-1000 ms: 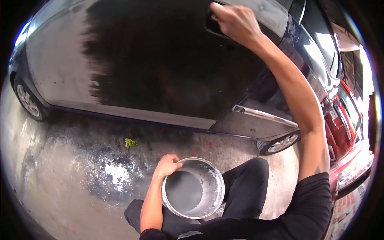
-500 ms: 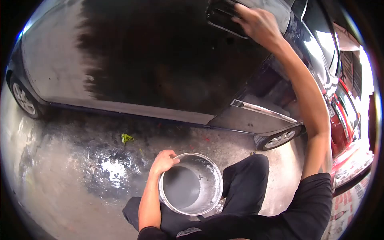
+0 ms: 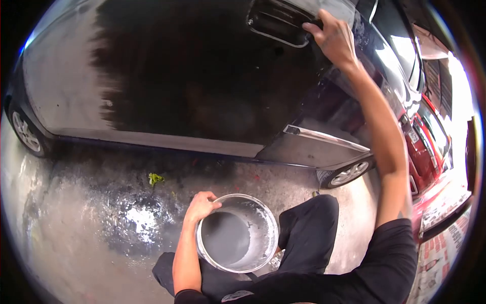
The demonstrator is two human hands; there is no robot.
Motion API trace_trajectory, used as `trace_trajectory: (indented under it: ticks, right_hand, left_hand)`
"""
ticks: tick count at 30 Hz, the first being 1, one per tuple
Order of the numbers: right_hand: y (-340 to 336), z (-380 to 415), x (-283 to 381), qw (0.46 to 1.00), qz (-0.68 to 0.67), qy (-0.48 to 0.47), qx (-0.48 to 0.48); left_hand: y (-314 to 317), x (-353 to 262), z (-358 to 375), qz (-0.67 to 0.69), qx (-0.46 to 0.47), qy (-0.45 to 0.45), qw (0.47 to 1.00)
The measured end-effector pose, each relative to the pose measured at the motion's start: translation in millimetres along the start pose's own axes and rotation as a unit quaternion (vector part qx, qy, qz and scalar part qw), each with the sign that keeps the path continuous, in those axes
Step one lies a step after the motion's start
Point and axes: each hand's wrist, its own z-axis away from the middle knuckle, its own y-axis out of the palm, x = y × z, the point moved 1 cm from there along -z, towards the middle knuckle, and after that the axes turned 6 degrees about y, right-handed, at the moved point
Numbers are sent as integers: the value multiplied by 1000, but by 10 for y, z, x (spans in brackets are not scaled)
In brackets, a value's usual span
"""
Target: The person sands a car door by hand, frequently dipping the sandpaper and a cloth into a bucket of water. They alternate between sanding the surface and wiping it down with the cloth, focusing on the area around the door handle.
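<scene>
- Wet, blotchy concrete floor [image 3: 76, 218] under everything, looks like some kind of garage, with a bright shiny puddle [image 3: 142, 218] out past the left hand on its left side.
- Dark car stands side-on beyond both hands. Its door panel [image 3: 177, 76] is nearly black through the middle, with a dull grey patch [image 3: 63, 86] far over to the left of the right hand.
- Left hand [image 3: 202, 205] is down low, thumb and fingers hooked over the rim of a round bucket [image 3: 263, 233]. Bucket's just to the right of that hand, by the person's legs, murky grey liquid [image 3: 223, 240] in it.
- Right hand [image 3: 335, 40] is way up at the door, fingers bent, at the right end of the door-handle recess [image 3: 278, 24]. Something dark sits by the fingertips, but I honestly can't tell if it's gripping anything.
- Main geometry: recess lies immediately left of the right fingertips, long axis running roughly sideways and dipping toward that hand. Right hand's clearly nearer; left is well below.
- Also: yellow-green scrap [image 3: 155, 179] on the ground up-left of the left hand, red car [image 3: 425, 152] past the right arm.
</scene>
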Motion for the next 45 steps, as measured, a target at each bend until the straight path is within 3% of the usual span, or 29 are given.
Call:
trace_trajectory:
  ticks: [2,4,6,8,9,12,14,16,17,20,22,24,26,27,32,34,35,36,38,40,42,45]
  right_hand:
    - [176,253,-25,991,-36,110,-71]
    - [196,369,148,989,-56,133,-5]
    - [-5,229,101,989,-53,117,74]
    - [-153,6,18,997,1,57,49]
    - [-98,-43,-49,999,-42,12,-7]
    - [186,307,-26,992,-70,62,-80]
    - [168,343,49,994,-72,83,-8]
    - [14,130,-50,998,-39,-20,38]
    - [-27,-12,-64,1000,2,-22,2]
    - [5,6,-165,995,-43,-70,-54]
    - [66,260,-104,996,-79,48,-7]
    - [62,189,-74,996,-68,50,25]
    - [-56,-80,-105,996,-32,-77,40]
    - [-86,-243,-93,987,12,-158,-2]
    - [-52,76,-2,995,-32,-90,-36]
    - [124,163,-43,993,-111,41,-29]
    - [183,300,28,996,-60,42,-53]
    - [150,390,157,993,-59,106,6]
    - [31,256,124,990,-56,104,81]
    - [-71,15,-12,999,-8,-17,51]
    - [-117,-106,-65,1000,5,-4,26]
    - [196,361,128,993,-45,92,-52]
  left_hand:
    - [75,22,27,8,11,-4,1000]
    - [12,-5,-26,16,6,-4,1000]
    - [5,-5,-26,15,8,-1,1000]
    - [28,72,-55,12,-7,13,1000]
    - [18,50,-52,11,-4,12,1000]
    - [48,-25,23,29,2,2,1000]
    - [-11,-64,11,19,-1,-3,1000]
    - [-15,-63,17,35,-2,-8,999]
    - [-3,-75,20,25,-7,-6,1000]
    - [14,-59,9,21,-3,-8,1000]
    - [9,-57,-10,25,-3,-5,1000]
    - [8,-38,-3,28,-2,-7,1000]
    - [23,-60,18,23,-4,-1,1000]
    - [10,-66,9,19,-8,3,1000]
    - [15,-79,-2,24,3,0,1000]
    - [-8,-100,20,10,-1,-9,1000]
    - [-10,-117,23,7,-1,-14,1000]
    - [4,-123,13,9,1,-6,1000]
    - [-1,-55,5,-1,-3,1,1000]
    - [-5,-31,-27,7,-4,3,1000]
    - [-1,9,-9,14,-3,1,1000]
    - [48,36,24,29,1,5,1000]
